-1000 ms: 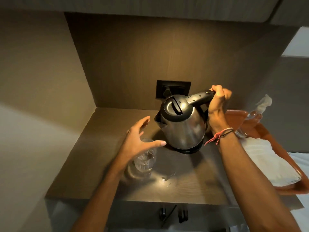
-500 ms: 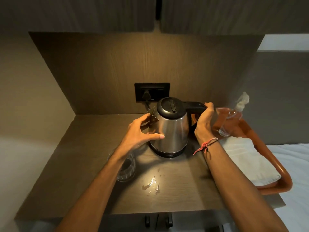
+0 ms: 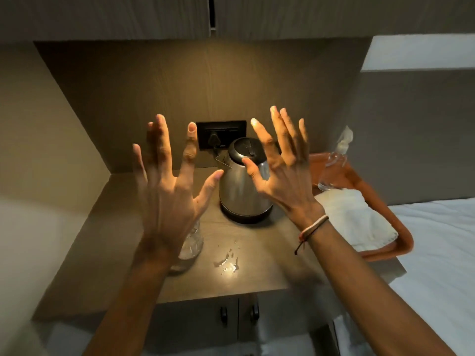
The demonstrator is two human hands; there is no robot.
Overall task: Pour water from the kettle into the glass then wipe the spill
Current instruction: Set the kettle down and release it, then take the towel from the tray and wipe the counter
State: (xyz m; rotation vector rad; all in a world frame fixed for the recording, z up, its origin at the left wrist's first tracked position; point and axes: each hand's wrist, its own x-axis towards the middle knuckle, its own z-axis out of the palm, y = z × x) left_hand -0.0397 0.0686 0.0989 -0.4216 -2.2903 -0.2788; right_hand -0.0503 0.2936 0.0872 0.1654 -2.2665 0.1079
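The counter [image 3: 123, 242] is a dark wood-grain shelf set into a niche, with a wood back panel [image 3: 180, 98] behind it, a plain wall closing the left side and cupboards [image 3: 128, 16] overhead. A warm light falls on the middle of the top. On the back panel sits a black socket [image 3: 221, 133] with a plug in it.

The kettle [image 3: 241, 194] stands upright at the far middle of the counter, lid shut, spout to the left. The glass [image 3: 191, 244] stands near the front left, partly hidden by the left wrist. Just right of it, well inside the near edge, the spill [image 3: 227, 260] glistens in small puddles.

Both hands are raised above the counter, holding nothing: the left hand [image 3: 167, 199] has fingers spread wide, and the right hand [image 3: 285, 181] is likewise splayed in front of the kettle, a cord bracelet [image 3: 312, 228] on its wrist.

At the right an orange tray [image 3: 403, 240] overhangs the counter's right edge, carrying a folded white towel [image 3: 359, 222] and a clear spray bottle [image 3: 334, 165] at its far end. Beyond it lies a white bed [image 3: 437, 253]. The left half of the counter is bare; below the near edge are cabinet doors with two dark handles [image 3: 239, 314].
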